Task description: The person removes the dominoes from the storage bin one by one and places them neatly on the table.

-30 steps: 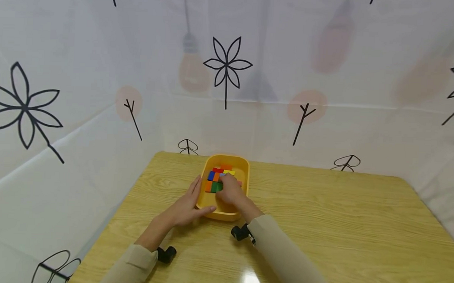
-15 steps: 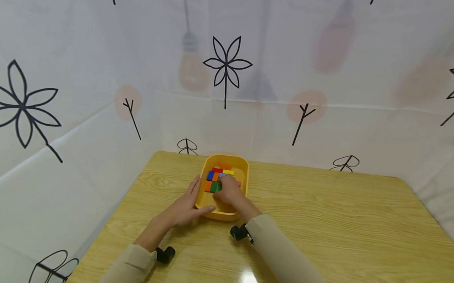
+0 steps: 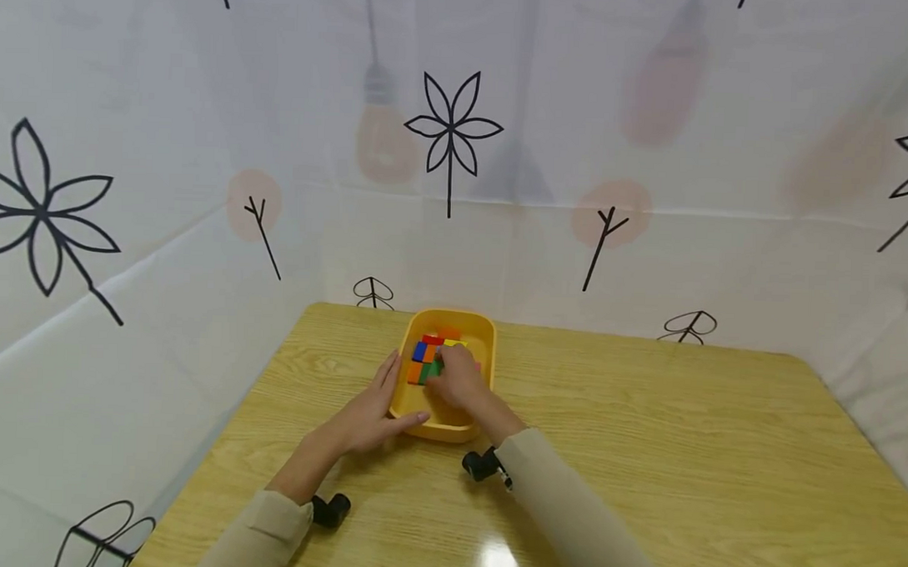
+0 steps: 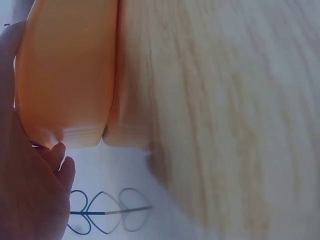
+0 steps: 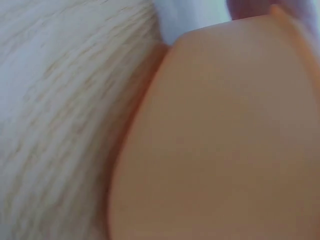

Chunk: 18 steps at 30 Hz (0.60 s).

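Nearest me, my left hand (image 3: 370,414) lies flat, fingers straight, against the near-left wall of the yellow tray (image 3: 485,339), just as it did a second ago. My right hand (image 3: 458,380) has crept a little further in over the coloured blocks (image 3: 425,353) and now hides more of the green one; whether its fingers pinch a block I cannot tell. The blocks sit packed in the tray's far-left part, so I judge the arranging goes on. The left wrist view alone shows the tray's outer wall (image 4: 65,75) meeting the worktop (image 4: 225,100); the right wrist view is a blur of tray.
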Each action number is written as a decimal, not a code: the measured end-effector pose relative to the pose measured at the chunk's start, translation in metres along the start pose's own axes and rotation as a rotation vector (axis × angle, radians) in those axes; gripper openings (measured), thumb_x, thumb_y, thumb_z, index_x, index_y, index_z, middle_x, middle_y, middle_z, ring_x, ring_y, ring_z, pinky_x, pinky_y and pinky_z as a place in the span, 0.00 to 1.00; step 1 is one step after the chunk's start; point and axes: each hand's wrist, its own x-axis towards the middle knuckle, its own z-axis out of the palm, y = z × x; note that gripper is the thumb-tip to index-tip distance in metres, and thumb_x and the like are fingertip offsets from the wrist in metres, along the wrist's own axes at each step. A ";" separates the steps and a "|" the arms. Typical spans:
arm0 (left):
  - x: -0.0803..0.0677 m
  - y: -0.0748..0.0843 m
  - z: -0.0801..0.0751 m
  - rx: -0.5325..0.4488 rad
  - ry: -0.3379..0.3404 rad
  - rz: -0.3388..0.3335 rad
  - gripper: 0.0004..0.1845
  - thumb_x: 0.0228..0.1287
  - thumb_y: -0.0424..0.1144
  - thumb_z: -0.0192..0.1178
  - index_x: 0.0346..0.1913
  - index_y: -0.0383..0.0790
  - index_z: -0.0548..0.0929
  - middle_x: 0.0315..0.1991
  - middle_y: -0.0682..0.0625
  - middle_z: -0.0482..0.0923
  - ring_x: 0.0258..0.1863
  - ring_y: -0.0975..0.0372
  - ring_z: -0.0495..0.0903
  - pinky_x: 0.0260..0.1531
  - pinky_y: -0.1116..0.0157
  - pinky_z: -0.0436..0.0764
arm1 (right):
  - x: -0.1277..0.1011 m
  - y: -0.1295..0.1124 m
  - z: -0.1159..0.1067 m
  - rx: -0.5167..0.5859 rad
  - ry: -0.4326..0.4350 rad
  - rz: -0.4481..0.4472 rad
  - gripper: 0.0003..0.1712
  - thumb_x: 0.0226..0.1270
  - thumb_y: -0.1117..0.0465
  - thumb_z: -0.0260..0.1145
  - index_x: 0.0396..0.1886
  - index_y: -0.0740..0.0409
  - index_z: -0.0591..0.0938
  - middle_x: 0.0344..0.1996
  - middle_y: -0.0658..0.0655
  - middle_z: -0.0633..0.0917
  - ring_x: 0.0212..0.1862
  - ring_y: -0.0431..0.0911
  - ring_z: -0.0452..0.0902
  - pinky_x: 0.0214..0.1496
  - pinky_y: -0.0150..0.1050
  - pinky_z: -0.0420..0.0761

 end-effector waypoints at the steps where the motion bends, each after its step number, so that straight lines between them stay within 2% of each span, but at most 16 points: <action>1: 0.000 0.000 0.000 0.003 0.002 0.000 0.62 0.64 0.76 0.54 0.83 0.48 0.31 0.84 0.51 0.29 0.78 0.45 0.56 0.73 0.46 0.63 | -0.001 -0.001 -0.003 0.007 0.009 -0.012 0.22 0.66 0.61 0.75 0.55 0.69 0.82 0.49 0.63 0.82 0.47 0.53 0.75 0.56 0.47 0.80; 5: 0.000 0.000 -0.001 0.008 0.007 -0.001 0.62 0.64 0.76 0.55 0.83 0.48 0.31 0.84 0.52 0.29 0.76 0.44 0.60 0.72 0.46 0.65 | -0.005 -0.003 -0.016 0.022 0.036 -0.065 0.21 0.66 0.60 0.75 0.53 0.69 0.83 0.47 0.62 0.83 0.47 0.52 0.77 0.54 0.47 0.81; 9: -0.001 0.001 -0.001 0.001 0.013 -0.003 0.62 0.63 0.75 0.56 0.83 0.48 0.32 0.84 0.52 0.29 0.74 0.44 0.64 0.70 0.45 0.68 | -0.011 -0.004 -0.028 0.017 0.036 -0.091 0.22 0.67 0.59 0.75 0.55 0.67 0.83 0.48 0.61 0.83 0.50 0.54 0.77 0.56 0.49 0.81; 18: -0.001 0.003 -0.001 -0.023 -0.006 -0.033 0.64 0.59 0.78 0.57 0.84 0.52 0.32 0.84 0.56 0.29 0.75 0.47 0.62 0.71 0.45 0.66 | -0.031 0.002 -0.057 0.070 0.040 -0.111 0.23 0.69 0.60 0.73 0.59 0.66 0.82 0.54 0.62 0.82 0.55 0.56 0.79 0.59 0.49 0.82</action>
